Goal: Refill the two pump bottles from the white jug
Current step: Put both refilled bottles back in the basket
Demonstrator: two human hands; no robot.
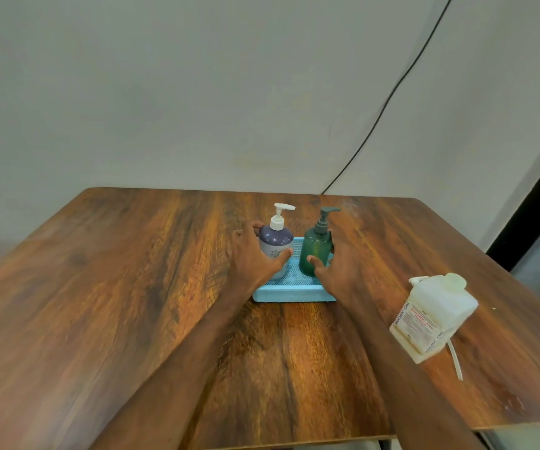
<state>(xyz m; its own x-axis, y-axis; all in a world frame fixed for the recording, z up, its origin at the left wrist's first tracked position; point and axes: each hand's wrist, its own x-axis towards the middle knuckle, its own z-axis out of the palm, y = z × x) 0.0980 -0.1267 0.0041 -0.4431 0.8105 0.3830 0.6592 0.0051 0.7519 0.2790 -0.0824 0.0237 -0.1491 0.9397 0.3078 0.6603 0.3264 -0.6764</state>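
Two pump bottles stand upright in a light blue tray near the table's middle. The left one is a blue-grey bottle with a white pump; my left hand wraps around its body, thumb in front. The right one is a dark green bottle with a grey pump; my right hand curls around its lower part, thumb on its front. The white jug, capped and with a red-printed label, stands on the table to the right, apart from both hands.
The wooden table ends close in front and on the right. A white strip lies beside the jug. A black cable runs down the wall behind the table.
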